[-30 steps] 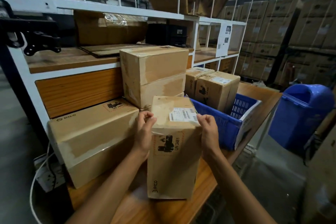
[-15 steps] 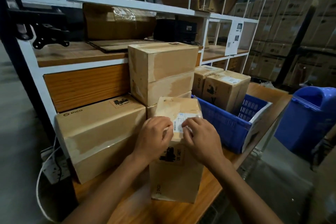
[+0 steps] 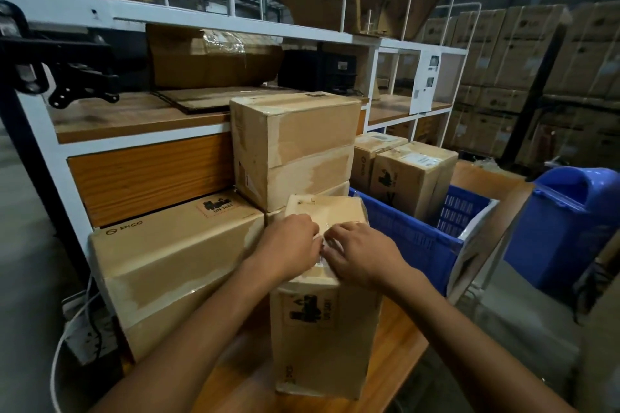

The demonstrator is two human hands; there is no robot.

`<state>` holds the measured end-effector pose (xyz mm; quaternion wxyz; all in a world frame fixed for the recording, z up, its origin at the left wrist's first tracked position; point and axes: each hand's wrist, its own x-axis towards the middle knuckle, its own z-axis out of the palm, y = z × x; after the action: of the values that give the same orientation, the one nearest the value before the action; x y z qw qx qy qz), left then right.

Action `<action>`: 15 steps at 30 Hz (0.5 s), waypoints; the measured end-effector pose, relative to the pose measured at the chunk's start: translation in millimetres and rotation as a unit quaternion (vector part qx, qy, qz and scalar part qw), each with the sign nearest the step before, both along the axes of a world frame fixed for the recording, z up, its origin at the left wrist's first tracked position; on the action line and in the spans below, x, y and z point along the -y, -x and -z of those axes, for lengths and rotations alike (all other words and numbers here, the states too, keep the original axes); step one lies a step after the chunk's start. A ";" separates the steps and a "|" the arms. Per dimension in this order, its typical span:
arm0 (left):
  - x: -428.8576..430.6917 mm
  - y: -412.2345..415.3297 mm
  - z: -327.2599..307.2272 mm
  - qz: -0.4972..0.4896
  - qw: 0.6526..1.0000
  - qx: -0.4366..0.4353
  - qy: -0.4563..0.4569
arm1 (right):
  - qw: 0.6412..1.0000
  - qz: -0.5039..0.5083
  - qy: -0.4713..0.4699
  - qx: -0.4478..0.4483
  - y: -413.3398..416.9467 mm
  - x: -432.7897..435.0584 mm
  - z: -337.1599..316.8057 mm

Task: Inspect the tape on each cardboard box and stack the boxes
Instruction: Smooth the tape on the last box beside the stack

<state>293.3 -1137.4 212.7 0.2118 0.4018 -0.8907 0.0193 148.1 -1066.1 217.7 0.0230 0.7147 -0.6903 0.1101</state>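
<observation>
Bench [image 3: 399,359]: wooden top is carrying the upright box [image 3: 322,339] at its near edge.
Left hand [image 3: 288,245]: fingers are curling onto box top; pinching or not, cannot tell.
Right hand [image 3: 364,253]: loose fingers are pressing the top.
Stack [image 3: 292,147]: is sitting just behind.
Crate [image 3: 419,241]: is holding two boxes, far right.

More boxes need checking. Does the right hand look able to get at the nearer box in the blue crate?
Probably yes: nothing stands between the right hand and the nearer box, whose top rises clear above the blue crate wall.
</observation>
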 end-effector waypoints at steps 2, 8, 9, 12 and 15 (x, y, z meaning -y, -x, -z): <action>4.0 4.3 -9.1 -0.007 1.000 0.007 -0.006 | 0.999 0.000 -0.043 -0.023 2.9 7.0 -13.5; 34.1 22.3 -17.1 -0.013 0.998 -0.003 -0.068 | 0.999 0.034 -0.005 -0.002 24.8 55.7 -34.1; 38.8 23.0 -12.1 -0.021 0.997 0.007 -0.076 | 0.999 0.038 -0.001 0.001 26.9 58.5 -23.1; 52.6 26.6 -0.6 -0.017 0.997 0.016 -0.068 | 0.999 0.041 0.022 0.024 29.5 58.4 8.6; 58.7 28.6 3.0 -0.002 0.997 0.023 -0.078 | 0.994 0.072 0.041 0.074 30.9 58.7 11.6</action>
<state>264.7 -1196.1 209.7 0.1594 0.4187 -0.8931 -0.0408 117.2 -1124.8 206.2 0.0092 0.6512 -0.7350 0.1887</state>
